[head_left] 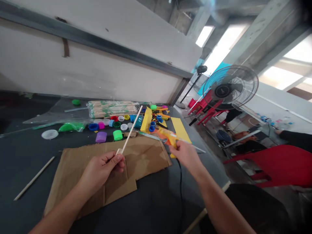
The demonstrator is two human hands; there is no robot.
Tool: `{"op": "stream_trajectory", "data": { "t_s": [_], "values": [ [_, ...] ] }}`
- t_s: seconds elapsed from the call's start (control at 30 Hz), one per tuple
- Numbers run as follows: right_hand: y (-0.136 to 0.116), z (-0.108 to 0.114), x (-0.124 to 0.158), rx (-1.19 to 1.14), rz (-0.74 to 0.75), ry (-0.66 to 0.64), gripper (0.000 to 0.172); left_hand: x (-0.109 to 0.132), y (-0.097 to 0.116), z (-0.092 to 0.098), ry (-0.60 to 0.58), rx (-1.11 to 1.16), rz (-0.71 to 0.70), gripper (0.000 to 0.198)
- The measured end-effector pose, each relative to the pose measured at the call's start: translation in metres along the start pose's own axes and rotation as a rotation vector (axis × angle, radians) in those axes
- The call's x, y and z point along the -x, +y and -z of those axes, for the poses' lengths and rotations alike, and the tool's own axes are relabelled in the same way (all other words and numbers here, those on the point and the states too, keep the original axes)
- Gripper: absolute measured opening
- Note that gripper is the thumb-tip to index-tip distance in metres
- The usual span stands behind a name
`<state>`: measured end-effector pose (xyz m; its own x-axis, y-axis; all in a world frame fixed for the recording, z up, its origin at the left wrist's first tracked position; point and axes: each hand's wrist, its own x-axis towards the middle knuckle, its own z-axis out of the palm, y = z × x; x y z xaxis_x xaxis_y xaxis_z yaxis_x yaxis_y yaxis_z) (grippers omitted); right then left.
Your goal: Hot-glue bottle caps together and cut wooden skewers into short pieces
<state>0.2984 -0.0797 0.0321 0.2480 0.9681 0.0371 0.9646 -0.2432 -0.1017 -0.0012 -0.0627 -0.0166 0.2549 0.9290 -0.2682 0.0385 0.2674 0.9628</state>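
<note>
The left hand (102, 170) is clamped round a thin wooden stick (131, 130) above a cardboard sheet (143, 159). The right hand (186, 155) grips a yellow glue gun (168, 136) near the worktop's (24, 146) right edge, black cord (180, 191) hanging. Colored bottle caps (117, 135) crowd the space beyond the cardboard; a loose stick (34, 178) lies left of it.

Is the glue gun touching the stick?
Apart: the head view shows a gap between the glue gun in the right hand and the wooden stick in the left hand.
</note>
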Motion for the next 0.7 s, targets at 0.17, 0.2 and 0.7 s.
{"op": "stream_trajectory", "data": {
  "t_s": [0.17, 0.2, 0.7],
  "values": [
    [0.062, 0.013, -0.034, 0.168, -0.345, -0.071, 0.046, -0.003, -0.004, 0.002, -0.019, 0.002, -0.009, 0.037],
    [0.070, 0.012, -0.039, 0.176, -0.369, -0.084, 0.046, -0.003, -0.005, 0.002, -0.027, 0.002, -0.013, 0.036],
    [0.072, -0.024, -0.056, 0.184, -0.414, -0.194, 0.053, -0.001, -0.001, 0.000, -0.013, 0.036, 0.003, 0.036]
  ]
}}
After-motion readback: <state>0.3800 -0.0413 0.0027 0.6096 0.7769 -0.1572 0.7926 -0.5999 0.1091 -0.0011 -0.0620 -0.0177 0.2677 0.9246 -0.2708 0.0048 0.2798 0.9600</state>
